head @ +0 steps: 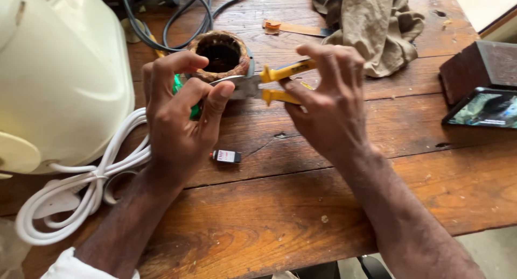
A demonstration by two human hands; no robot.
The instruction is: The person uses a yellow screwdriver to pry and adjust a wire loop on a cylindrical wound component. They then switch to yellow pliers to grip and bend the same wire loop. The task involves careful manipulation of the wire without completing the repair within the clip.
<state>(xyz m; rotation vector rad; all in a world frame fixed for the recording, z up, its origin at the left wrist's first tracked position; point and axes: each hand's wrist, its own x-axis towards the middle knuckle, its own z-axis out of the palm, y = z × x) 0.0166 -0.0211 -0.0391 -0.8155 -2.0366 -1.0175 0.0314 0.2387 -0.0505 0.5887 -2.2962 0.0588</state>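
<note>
Working the yellow-handled pliers (269, 82) at the edge of the copper-wound stator (221, 55) — right hand (328, 104) wrapped around the handles, left hand (180, 115) pinching something green just left of the stator. Next move likely needs a steady squeeze, stator braced on the tabletop (301, 203).

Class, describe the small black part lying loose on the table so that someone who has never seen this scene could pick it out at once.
Start at the wooden table and find the person's left hand, beside the coiled white cable. Just right of that hand's heel, on bare wood, lies the small black part. It alone is a tiny dark block with a pale label and a red tip, touched by neither hand.
</note>
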